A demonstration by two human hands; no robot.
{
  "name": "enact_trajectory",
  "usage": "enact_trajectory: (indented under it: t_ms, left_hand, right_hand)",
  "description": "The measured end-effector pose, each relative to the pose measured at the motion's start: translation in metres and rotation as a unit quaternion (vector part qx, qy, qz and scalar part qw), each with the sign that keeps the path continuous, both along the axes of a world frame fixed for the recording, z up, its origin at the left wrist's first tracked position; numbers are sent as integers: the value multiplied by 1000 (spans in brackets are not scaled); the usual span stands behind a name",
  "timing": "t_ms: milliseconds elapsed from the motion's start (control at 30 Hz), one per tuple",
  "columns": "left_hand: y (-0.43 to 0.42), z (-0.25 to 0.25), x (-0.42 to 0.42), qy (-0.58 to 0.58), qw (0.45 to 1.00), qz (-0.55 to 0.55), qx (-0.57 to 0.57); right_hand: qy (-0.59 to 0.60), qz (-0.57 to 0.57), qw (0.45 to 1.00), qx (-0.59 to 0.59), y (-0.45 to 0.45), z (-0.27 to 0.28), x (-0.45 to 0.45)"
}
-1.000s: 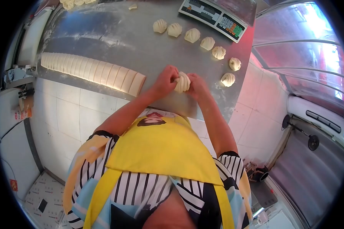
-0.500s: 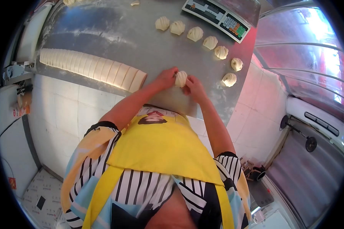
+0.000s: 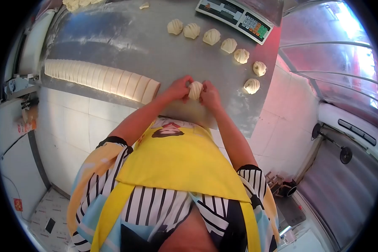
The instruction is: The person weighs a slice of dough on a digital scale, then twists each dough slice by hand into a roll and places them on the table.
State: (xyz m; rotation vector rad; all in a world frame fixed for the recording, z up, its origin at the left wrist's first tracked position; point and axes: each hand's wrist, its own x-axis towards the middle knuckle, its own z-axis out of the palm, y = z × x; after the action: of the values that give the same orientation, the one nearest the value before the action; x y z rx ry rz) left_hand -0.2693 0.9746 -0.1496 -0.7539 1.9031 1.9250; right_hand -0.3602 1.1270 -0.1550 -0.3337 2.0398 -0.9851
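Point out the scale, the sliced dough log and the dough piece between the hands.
Scale [image 3: 240,18], head view: on its front panel.
Sliced dough log [image 3: 100,78], head view: on its middle slices.
Dough piece [image 3: 195,90], head view: on its ridged surface.

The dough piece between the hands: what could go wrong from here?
1. The ridged dough piece is held between the left hand and right hand; uneven pressure might squash its ridges.
2. The left forearm lies close to the end of the sliced dough log and could nudge the slices.
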Motion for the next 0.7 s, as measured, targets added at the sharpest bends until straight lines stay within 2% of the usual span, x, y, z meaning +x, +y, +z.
enact_trajectory:
  t_ms: [100,200,233,300,333,400,433,467,500,567,600,667,700]
  left_hand:
    - [7,15,-3,14,997,14,-71]
    - [15,-6,5,35,981,4,-193]
    - [14,-12,3,49,969,-1,-244]
    - [15,-15,0,31,963,-25,-268]
    - [15,-13,-1,20,959,-35,-281]
    - [14,-7,-2,29,973,-41,-225]
    - [13,-4,-7,31,979,-45,-196]
    - [15,-2,-19,58,983,-45,-168]
    - [22,7,-37,83,986,-47,-137]
    - [42,23,-78,131,986,-43,-92]
    - [53,27,-103,159,983,-38,-80]
    - [72,6,-147,168,975,-48,-135]
    - [74,-4,-159,125,981,-64,-135]
  right_hand:
    - [-40,24,999,7,3,1,-7]
    - [242,119,961,65,2,-7,1]
    - [221,122,964,83,1,-6,0]
    - [179,123,969,116,-1,-3,-1]
    - [197,132,964,116,-2,-5,-2]
    - [229,152,955,116,1,-8,-2]
    - [116,49,992,31,8,-6,-6]
    - [-2,-55,997,-57,22,-2,-11]
    - [-122,-158,969,-142,38,6,-14]
    - [-176,-288,904,-264,77,50,-29]
    - [-147,-315,902,-255,99,54,-34]
    - [-102,-358,900,-227,134,57,-38]
    - [-88,-370,902,-206,149,57,-37]
